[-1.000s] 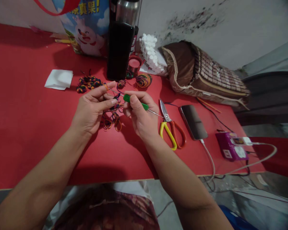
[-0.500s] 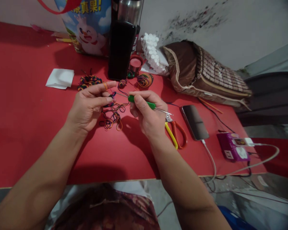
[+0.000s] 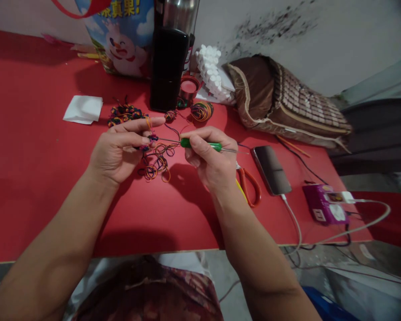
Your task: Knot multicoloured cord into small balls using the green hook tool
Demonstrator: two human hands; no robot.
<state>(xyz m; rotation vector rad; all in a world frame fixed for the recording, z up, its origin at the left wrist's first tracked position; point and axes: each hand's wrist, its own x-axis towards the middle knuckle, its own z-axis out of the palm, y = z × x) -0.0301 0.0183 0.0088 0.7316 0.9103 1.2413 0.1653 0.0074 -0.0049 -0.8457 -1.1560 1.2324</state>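
Between thumb and fingers, my left hand (image 3: 115,149) pinches a small dark multicoloured crochet piece (image 3: 152,139), its index finger stretched out with orange yarn looped round it. My right hand (image 3: 210,154) is closed on the green handle of a crochet hook (image 3: 186,142). The hook's thin metal shaft points left and its tip meets the crochet piece. A thin metal end also sticks out of the handle to the right. Loose yarn (image 3: 157,162) lies tangled on the table below the hands. Behind them sit a small yarn ball (image 3: 170,116) and a larger yarn ball (image 3: 202,111).
On the red table (image 3: 47,191) are a folded white tissue (image 3: 83,109), a crocheted bundle (image 3: 127,112), an upright black phone (image 3: 169,69), scissors (image 3: 250,187), a charging phone (image 3: 272,170) and a purple box (image 3: 322,205). A brown cushion (image 3: 287,98) lies at the back right.
My right hand and the hook have shifted slightly right and down, and the hook now lies more level. My left hand has tilted a little, with the crochet piece slightly lower and further left.
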